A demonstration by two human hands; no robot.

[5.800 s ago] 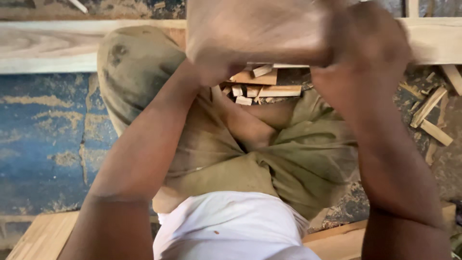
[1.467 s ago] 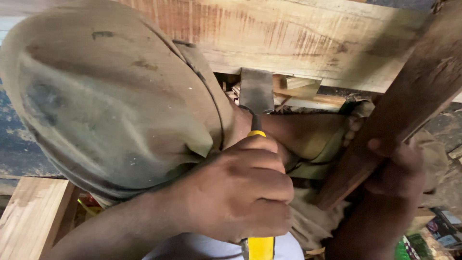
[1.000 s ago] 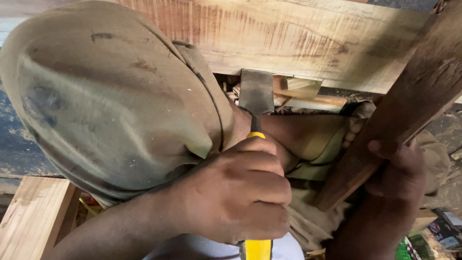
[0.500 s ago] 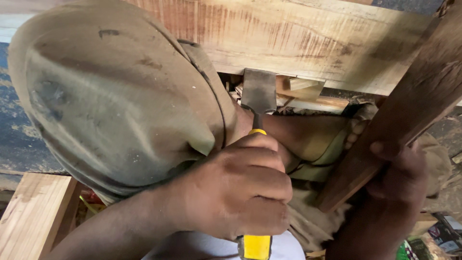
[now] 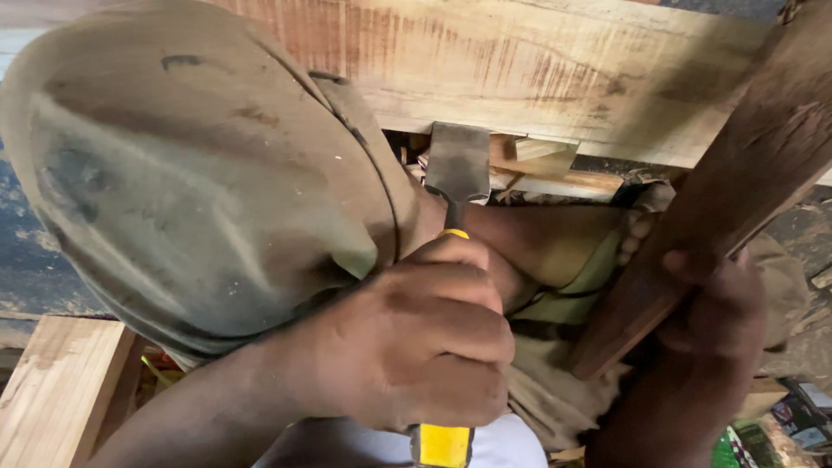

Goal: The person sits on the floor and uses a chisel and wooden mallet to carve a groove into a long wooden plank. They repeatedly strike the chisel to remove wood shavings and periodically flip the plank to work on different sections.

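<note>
Since half a second ago the chisel [image 5: 457, 165] has barely shifted; its flat steel blade stays pressed against the lower edge of the pale wooden beam [image 5: 555, 69] that runs across the top of the view. The left hand [image 5: 416, 347] is wrapped around the chisel's yellow and black handle, fingers [image 5: 468, 338] clamped tight on it. The right hand [image 5: 711, 321] grips a dark wooden block [image 5: 737, 173], fingers closed around its lower end, the block tilted and rising towards the upper right. A knee in olive trousers [image 5: 191, 165] fills the left side. Wood offcuts [image 5: 546, 169] lie just below the beam, behind the blade.
</note>
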